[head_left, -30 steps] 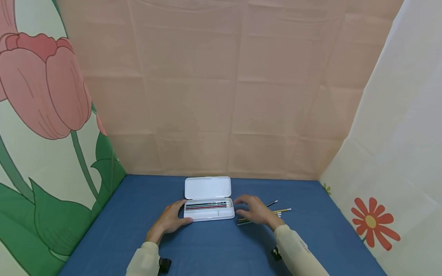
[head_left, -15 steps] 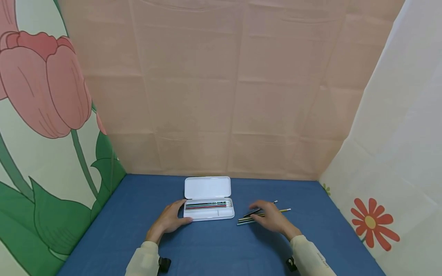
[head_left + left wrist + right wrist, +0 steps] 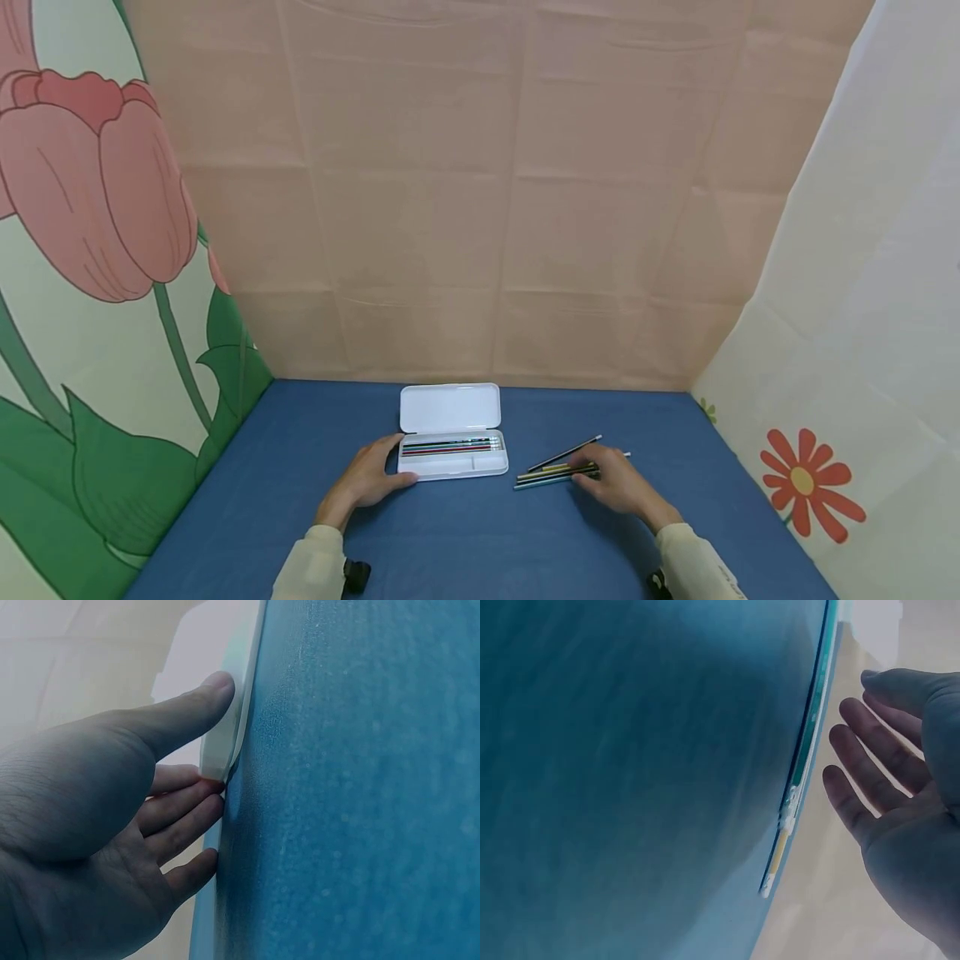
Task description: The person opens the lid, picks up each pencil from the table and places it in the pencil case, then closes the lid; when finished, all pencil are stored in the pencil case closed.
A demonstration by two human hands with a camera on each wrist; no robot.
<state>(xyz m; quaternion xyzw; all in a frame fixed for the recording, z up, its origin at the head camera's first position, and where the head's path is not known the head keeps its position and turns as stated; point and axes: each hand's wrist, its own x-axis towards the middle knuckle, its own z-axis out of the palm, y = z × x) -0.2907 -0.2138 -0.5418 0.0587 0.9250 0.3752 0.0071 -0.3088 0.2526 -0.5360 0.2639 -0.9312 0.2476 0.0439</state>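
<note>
An open white pencil case (image 3: 453, 470) lies on the blue cloth, its lid (image 3: 450, 407) tipped back. Several pencils (image 3: 442, 447) rest side by side inside it. My left hand (image 3: 367, 475) holds the case's left end, thumb along the front wall and fingers at the side, as the left wrist view also shows. To the right of the case is a loose group of pencils (image 3: 542, 477), with one dark pencil (image 3: 562, 453) slanting behind them. Above their eraser ends hovers my right hand (image 3: 617, 483), fingers loosely bent; in the right wrist view nothing is in it.
Blue cloth (image 3: 465, 542) covers the table. A beige cloth wall (image 3: 420, 208) rises at the back, a tulip-patterned one (image 3: 97, 208) at the left, and a white flowered one (image 3: 862, 350) at the right.
My right hand has moved right, away from the case's right end and along the loose pencils, uncovering more of them. The left hand and the case have stayed in place.
</note>
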